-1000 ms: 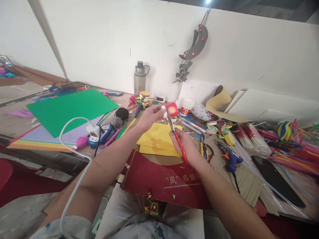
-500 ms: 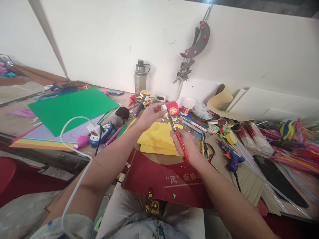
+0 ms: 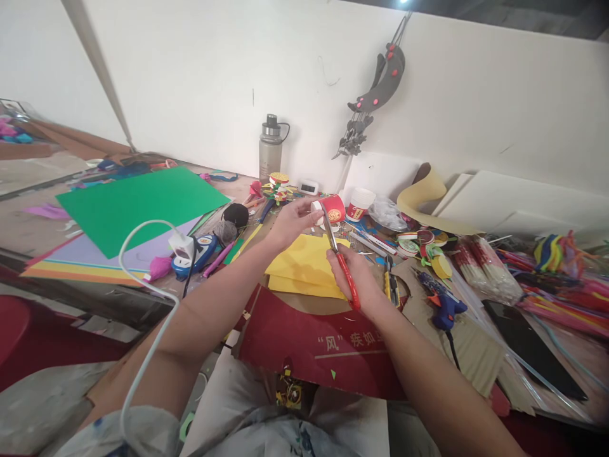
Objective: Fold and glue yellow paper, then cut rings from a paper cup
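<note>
My left hand [image 3: 297, 222] is closed on a red and white paper cup [image 3: 335, 209], which lies sideways in the air above the yellow sheets. The red-handled scissors [image 3: 349, 279] are in my right hand [image 3: 356, 276], fingers wrapped round the grips. Their blades point up and away from me and lie against the cup's white part near my left fingers. I cannot tell whether the blades are cutting into it. Below both hands lie folded yellow sheets [image 3: 304, 266] on the table.
Behind the hands stand a second paper cup [image 3: 360, 203] and a grey bottle [image 3: 270, 152]. To the right lie a yellow utility knife [image 3: 391, 282], a blue glue gun [image 3: 445, 308] and a black phone [image 3: 533, 349]. A green sheet [image 3: 143, 209] and a blue power strip [image 3: 195, 255] are on the left.
The view has shifted slightly. My hands, the cup and the scissors keep nearly the same places, with the cup turned a little.
</note>
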A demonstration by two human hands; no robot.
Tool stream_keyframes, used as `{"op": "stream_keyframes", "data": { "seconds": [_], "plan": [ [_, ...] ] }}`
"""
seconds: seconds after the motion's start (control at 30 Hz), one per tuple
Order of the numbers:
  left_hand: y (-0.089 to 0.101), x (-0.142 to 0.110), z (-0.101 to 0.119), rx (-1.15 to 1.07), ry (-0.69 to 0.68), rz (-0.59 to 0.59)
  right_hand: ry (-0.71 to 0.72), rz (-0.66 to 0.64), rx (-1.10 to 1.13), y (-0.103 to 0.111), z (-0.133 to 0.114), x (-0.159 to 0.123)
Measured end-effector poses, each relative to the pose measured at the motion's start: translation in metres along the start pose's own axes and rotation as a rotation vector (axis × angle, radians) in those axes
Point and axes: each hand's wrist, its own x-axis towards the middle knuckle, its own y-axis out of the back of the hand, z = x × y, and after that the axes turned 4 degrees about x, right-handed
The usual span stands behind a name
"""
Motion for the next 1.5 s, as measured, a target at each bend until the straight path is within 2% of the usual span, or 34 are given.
{"op": "stream_keyframes", "data": {
  "seconds": [0.27, 0.53, 0.67, 0.8, 1.0, 1.17, 1.37, 1.5],
  "plan": [
    [0.008, 0.003, -0.002, 0.084, -0.059, 0.016, 0.002, -0.021, -0.041, -0.001, 0.004, 0.002],
    [0.006, 0.003, -0.005, 0.160, -0.104, 0.022, -0.027, -0.038, 0.006, -0.002, 0.004, 0.000],
    [0.002, 0.000, -0.003, 0.039, -0.025, 0.030, -0.029, -0.007, 0.029, -0.003, 0.006, 0.001],
    [-0.002, -0.004, 0.002, -0.050, 0.069, -0.023, -0.016, -0.006, -0.010, 0.000, 0.003, 0.001],
    [0.002, -0.002, 0.002, 0.032, -0.009, -0.049, -0.033, -0.033, 0.067, 0.001, 0.001, -0.001],
    [0.008, 0.002, -0.001, 0.159, -0.062, -0.019, -0.139, -0.071, 0.198, -0.003, 0.006, 0.000],
    [0.009, 0.003, -0.004, 0.155, -0.085, -0.017, -0.165, -0.051, 0.159, -0.005, 0.007, 0.000],
    [0.009, 0.004, -0.004, 0.143, -0.116, -0.008, -0.114, -0.034, 0.101, -0.003, 0.001, -0.001]
  ]
}}
